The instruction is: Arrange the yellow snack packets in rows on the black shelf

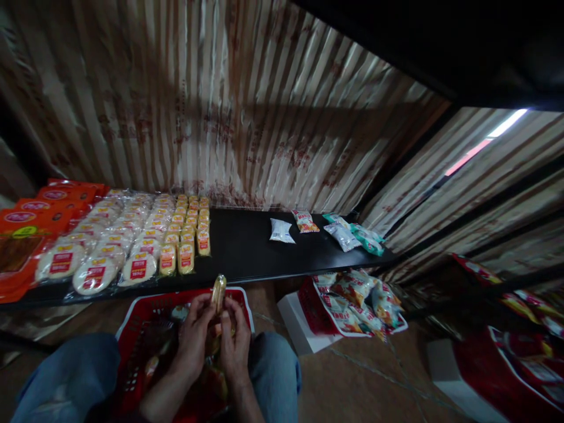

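Observation:
A slim snack roll in a gold wrapper (218,292) stands upright between my two hands, above a red basket (147,301) in front of my knees. My left hand (197,329) grips it from the left side. The fingers of my right hand (234,338) close on its lower part from the right. Inside the basket lie other wrapped snacks, mostly covered by my hands and forearms. Just beyond, on the black shelf (242,241), similar gold-wrapped rolls (185,258) stand in rows beside packs of round white crackers (138,269).
Orange snack bags (26,226) lie at the shelf's left end. Several small packets, including a white packet (281,230), lie farther right. A red basket of snack bags (324,305) rests on a white box (299,329) to the right. A black panel (440,47) overhangs the upper right.

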Available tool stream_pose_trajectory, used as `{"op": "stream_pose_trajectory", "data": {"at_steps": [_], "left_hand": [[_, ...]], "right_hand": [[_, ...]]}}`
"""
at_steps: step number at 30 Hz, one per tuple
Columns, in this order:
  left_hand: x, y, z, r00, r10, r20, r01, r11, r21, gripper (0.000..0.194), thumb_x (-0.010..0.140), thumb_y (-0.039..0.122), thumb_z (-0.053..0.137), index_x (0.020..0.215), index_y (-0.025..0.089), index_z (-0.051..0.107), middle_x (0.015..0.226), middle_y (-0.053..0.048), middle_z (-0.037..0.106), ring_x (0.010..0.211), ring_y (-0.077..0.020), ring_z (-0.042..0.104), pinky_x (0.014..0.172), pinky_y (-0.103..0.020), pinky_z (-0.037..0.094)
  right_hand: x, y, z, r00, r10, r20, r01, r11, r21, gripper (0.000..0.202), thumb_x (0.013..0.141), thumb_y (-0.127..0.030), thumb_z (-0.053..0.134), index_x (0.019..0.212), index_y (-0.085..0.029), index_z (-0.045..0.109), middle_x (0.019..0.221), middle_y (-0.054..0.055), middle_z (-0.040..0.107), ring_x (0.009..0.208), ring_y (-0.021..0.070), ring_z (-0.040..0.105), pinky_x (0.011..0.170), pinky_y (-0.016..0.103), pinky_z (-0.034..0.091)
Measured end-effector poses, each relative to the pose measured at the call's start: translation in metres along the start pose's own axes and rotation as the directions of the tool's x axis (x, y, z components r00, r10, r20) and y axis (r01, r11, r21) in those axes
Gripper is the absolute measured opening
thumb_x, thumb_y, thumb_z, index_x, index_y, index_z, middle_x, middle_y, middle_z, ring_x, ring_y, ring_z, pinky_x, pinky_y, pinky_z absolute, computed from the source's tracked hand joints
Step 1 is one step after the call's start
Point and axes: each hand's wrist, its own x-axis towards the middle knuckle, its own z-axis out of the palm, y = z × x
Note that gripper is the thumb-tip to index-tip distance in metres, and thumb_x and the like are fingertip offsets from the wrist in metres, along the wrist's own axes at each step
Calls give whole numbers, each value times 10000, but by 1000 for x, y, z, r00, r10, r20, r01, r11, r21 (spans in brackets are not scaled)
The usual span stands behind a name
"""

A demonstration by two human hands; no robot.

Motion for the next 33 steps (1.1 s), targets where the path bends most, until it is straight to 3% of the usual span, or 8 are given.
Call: {"op": "stream_pose_trajectory", "data": {"at_steps": [4, 10, 14, 21, 28, 33], "left_hand": [[4, 0, -3, 985, 169, 20, -170, 978, 122, 255, 613, 318, 744, 822, 236, 622, 920, -30, 681, 912, -208, 632, 818, -281, 479], [8, -2, -6, 983, 181, 16, -181, 964, 193, 210, 669, 209, 676, 873, 252, 654, 1007, -37, 686, 1014, -229, 609, 917, -304, 445], [9, 1, -4, 970, 243, 2, -238, 948, 213, 306, 678, 106, 599, 935, 257, 668, 1118, -45, 661, 1105, -227, 568, 1003, -318, 395], [23, 1, -9, 884, 459, 93, -463, 826, 321, 329, 695, 106, 525, 959, 230, 675, 1170, -63, 615, 1147, -224, 535, 1048, -373, 381], [38, -2, -14, 807, 552, 209, -579, 670, 465, 353, 787, 139, 443, 1093, 197, 610, 1249, -87, 562, 1181, -192, 518, 1034, -403, 413], [45, 7, -10, 777, 588, 226, -612, 620, 491, 372, 819, 153, 425, 1161, 184, 566, 1315, -106, 531, 1218, -196, 504, 1009, -393, 446]], "right_hand": [[3, -5, 4, 994, 74, 76, -76, 997, 32, 335, 880, -391, 507, 1139, -236, 651, 1174, 91, 665, 1056, 231, 632, 886, 338, 512], [10, -5, 11, 988, 148, 42, -151, 986, 76, 369, 857, -434, 535, 1157, -246, 642, 1176, 77, 667, 1057, 226, 637, 850, 312, 529], [19, -10, 15, 986, 159, 46, -160, 987, 29, 365, 859, -418, 543, 1168, -245, 633, 1141, 63, 678, 1035, 207, 632, 881, 306, 502], [34, -13, 23, 988, 119, 94, -115, 992, -43, 312, 883, -399, 506, 1109, -237, 648, 1063, 45, 675, 984, 186, 615, 900, 315, 468], [49, -15, 31, 987, 131, 95, -131, 991, -12, 346, 867, -365, 527, 1179, -233, 598, 1028, 44, 699, 932, 185, 643, 842, 308, 502], [65, -21, 37, 985, 111, 136, -111, 994, -6, 294, 857, -336, 528, 1113, -213, 604, 997, 42, 706, 889, 180, 658, 825, 299, 510]]}}
